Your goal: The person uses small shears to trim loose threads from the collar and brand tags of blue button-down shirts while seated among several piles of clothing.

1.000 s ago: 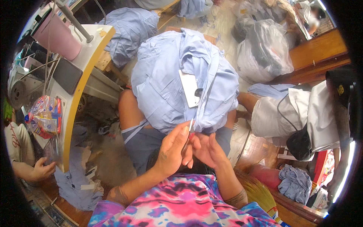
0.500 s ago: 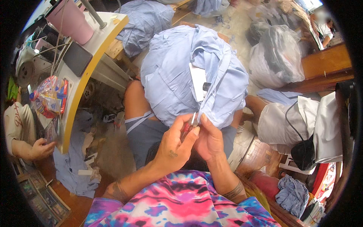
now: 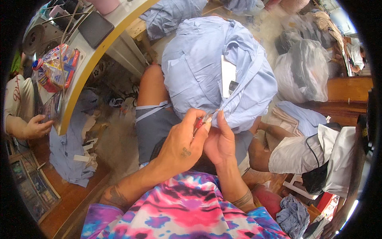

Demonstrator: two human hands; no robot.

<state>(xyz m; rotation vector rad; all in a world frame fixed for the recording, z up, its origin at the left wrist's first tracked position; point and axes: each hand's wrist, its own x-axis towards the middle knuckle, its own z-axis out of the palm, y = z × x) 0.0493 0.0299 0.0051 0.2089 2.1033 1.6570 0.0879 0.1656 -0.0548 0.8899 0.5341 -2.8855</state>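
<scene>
A large bundle of light blue cloth [image 3: 195, 67] sits on my lap, with a white card tag [image 3: 228, 73] and a small dark label lying on it. My left hand [image 3: 183, 145] is closed around small red-handled thread snips [image 3: 199, 123], their metal tips beside the cloth's near edge. Just to the right, my right hand [image 3: 221, 145] pinches that edge of the blue cloth between thumb and fingers. Both hands are close together at the near side of the bundle; the fingers partly hide the snips.
At left stands a white table with a yellow edge [image 3: 99, 55], bearing a phone [image 3: 95, 30] and plastic packets [image 3: 59, 65]. Another person's hand [image 3: 38, 127] is below it. A clear plastic bag [image 3: 302, 71] lies at right, near a person in white shorts [image 3: 294, 155].
The view has shifted, so the bundle sits higher and further right in the picture. My hands keep their hold on the snips and the cloth edge, with little change between them.
</scene>
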